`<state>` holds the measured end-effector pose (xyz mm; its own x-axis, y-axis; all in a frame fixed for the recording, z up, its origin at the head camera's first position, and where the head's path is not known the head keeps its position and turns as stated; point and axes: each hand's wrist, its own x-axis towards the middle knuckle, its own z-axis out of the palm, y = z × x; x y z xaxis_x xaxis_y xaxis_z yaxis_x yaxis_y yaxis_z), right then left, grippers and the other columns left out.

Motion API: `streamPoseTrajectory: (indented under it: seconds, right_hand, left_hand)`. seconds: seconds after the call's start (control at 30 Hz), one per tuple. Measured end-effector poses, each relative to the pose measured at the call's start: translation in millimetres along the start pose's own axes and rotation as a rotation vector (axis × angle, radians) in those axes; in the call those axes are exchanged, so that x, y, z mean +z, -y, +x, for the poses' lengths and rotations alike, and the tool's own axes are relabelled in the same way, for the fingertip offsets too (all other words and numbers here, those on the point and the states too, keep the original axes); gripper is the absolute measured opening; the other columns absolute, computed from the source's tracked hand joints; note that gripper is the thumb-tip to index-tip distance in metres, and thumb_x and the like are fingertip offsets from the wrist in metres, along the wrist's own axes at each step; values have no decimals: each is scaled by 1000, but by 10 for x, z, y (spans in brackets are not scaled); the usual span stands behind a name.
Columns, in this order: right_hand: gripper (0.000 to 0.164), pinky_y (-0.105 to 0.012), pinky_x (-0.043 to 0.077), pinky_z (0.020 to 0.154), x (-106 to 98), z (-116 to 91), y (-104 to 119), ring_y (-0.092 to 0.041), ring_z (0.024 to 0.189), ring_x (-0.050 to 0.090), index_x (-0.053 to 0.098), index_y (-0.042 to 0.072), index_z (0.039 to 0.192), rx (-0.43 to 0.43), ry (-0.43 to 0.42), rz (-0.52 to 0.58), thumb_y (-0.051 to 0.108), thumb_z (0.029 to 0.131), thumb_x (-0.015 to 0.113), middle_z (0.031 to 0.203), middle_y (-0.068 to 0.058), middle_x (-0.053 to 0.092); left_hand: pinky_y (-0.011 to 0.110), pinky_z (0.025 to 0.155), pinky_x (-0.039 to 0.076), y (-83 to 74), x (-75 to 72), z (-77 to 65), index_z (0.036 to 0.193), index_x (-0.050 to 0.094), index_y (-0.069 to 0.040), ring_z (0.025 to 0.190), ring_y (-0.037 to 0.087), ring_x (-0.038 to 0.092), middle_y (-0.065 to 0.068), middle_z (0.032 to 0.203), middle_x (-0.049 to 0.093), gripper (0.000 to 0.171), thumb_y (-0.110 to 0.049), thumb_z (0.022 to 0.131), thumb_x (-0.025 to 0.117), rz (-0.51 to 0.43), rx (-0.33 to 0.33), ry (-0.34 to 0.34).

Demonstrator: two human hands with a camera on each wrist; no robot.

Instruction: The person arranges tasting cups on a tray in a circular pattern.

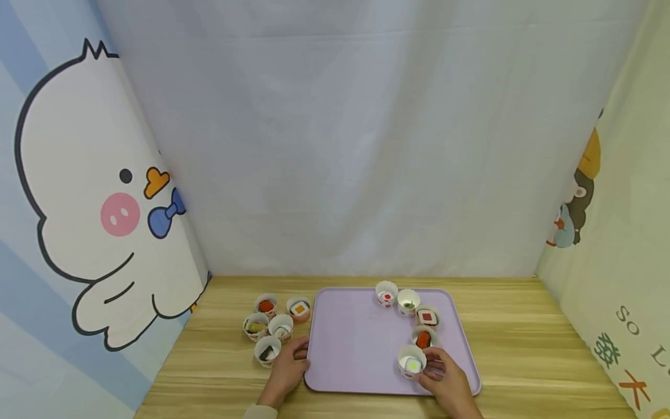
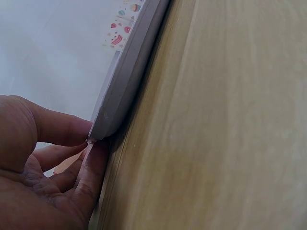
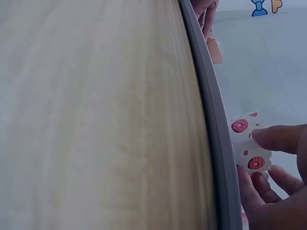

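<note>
The purple tray [image 1: 345, 337] lies on the wooden table. At its left edge is my left hand [image 1: 287, 369]; in the left wrist view the thumb is on top of the tray rim [image 2: 127, 81] and a finger beneath, pinching it. Near the tray's front right, my right hand [image 1: 449, 381] grips a paper cup [image 1: 405, 354] with a pale green and white piece inside. In the right wrist view, thumb and fingers hold this donut-print cup [image 3: 247, 148] by its sides. It stands at the tray's surface, but I cannot tell whether it touches.
Along the tray's right side stand several more cups, including one with a red-orange piece [image 1: 424, 337] and one with a dark red square [image 1: 427, 316]. Left of the tray, several filled cups are grouped, one [image 1: 267, 351] beside my left hand. A pale curtain [image 1: 366, 145] hangs behind the table.
</note>
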<state>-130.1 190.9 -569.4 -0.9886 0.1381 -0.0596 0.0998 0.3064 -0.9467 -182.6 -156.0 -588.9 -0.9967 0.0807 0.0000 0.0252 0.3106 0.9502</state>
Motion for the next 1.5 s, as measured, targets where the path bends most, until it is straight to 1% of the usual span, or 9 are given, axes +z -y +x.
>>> streamPoseTrajectory:
  seconds: [0.3,0.57,0.73,0.8,0.9,1.07,1.13,1.23,1.5]
  right_hand:
    - [53,-24,56,84,-77,-40,73,-26,106,64,59,-1,120,-19,-28,-10,-4,72,81,112,-17,64]
    - [52,-20,55,84,-298,1,219,-1,99,62,55,-5,125,-122,-55,10,-5,77,76,120,-21,62]
    - [51,-17,54,84,-469,67,288,5,100,60,53,-3,129,-156,-83,-48,-3,82,73,124,-22,60]
    - [51,-16,53,85,-548,97,304,1,103,60,52,0,131,-152,-86,-99,-1,83,72,127,-22,59]
    - [53,-19,53,87,-670,148,309,-14,112,62,49,1,135,-131,-71,-177,3,86,71,131,-21,57]
    - [55,-38,55,92,-843,250,275,-42,124,54,45,-1,139,-87,-22,-253,6,89,68,137,-25,52]
    - [55,-45,53,93,-898,288,250,-46,126,52,44,-1,140,-73,0,-279,6,90,67,139,-27,50]
    - [54,-47,53,94,-959,334,197,-47,125,52,45,-2,140,-56,20,-319,5,90,65,139,-29,50]
    - [53,-34,57,82,-1041,451,55,-46,118,58,46,-3,139,-4,48,-258,1,89,62,134,-32,52]
  left_hand:
    - [20,72,53,11,8,-3,131,52,14,102,33,67,28,118,63,57,13,74,58,-14,-7,4]
    - [21,72,53,2,0,4,131,52,14,102,33,67,28,118,63,58,13,74,58,-28,-8,-2]
    - [19,72,53,15,7,10,131,52,15,102,34,67,29,118,63,58,13,73,57,-27,-5,-3]
    - [19,72,53,21,12,11,131,52,15,102,34,67,29,118,63,58,14,73,57,-27,-4,-1]
    - [20,72,53,27,12,13,131,51,15,102,34,67,29,118,63,58,13,73,57,-28,-8,-1]
    - [20,72,53,17,7,11,131,52,14,102,34,67,29,118,63,58,13,74,58,-23,-10,-9]
    - [20,72,53,11,6,9,131,52,14,102,34,67,28,118,63,57,13,74,58,-19,-10,-11]
    - [20,72,53,11,6,3,131,52,14,102,33,67,28,118,63,57,13,74,58,-16,-12,-15]
    - [21,73,53,22,10,1,131,52,14,103,34,66,29,120,62,57,12,75,58,-22,-6,-7]
